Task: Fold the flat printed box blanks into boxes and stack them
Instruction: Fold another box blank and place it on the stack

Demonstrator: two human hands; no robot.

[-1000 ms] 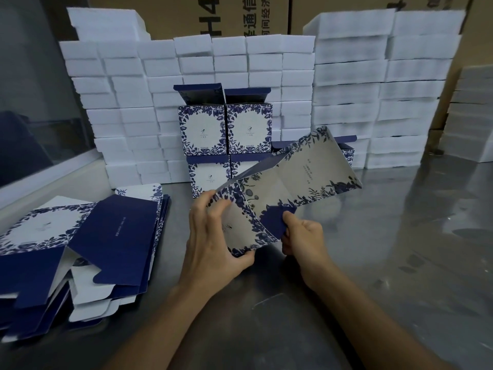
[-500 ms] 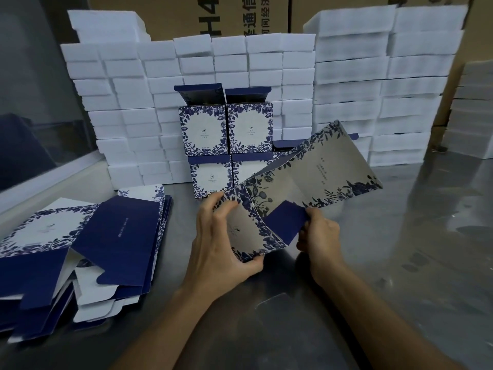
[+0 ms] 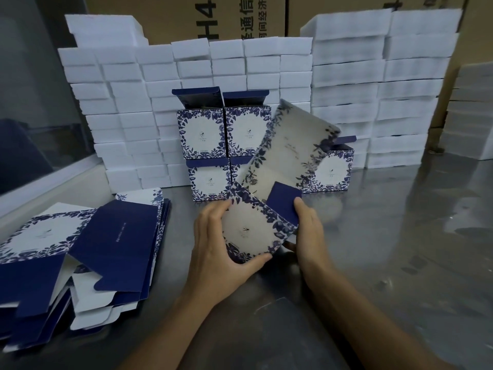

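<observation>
1. The box blank [image 3: 269, 204], in front of the folded boxes [image 3: 226, 145], has swung more upright.
2. Left hand [image 3: 216, 252] grips its front panel; right hand [image 3: 306, 231] pinches the navy flap [image 3: 284, 202].
3. Squaring has begun.

White foam blocks [image 3: 346, 84] are standing in stacked rows beyond the hands on the steel table [image 3: 400, 236]; printed cardboard cartons [image 3: 240, 17] are rising behind them, farther away.
</observation>
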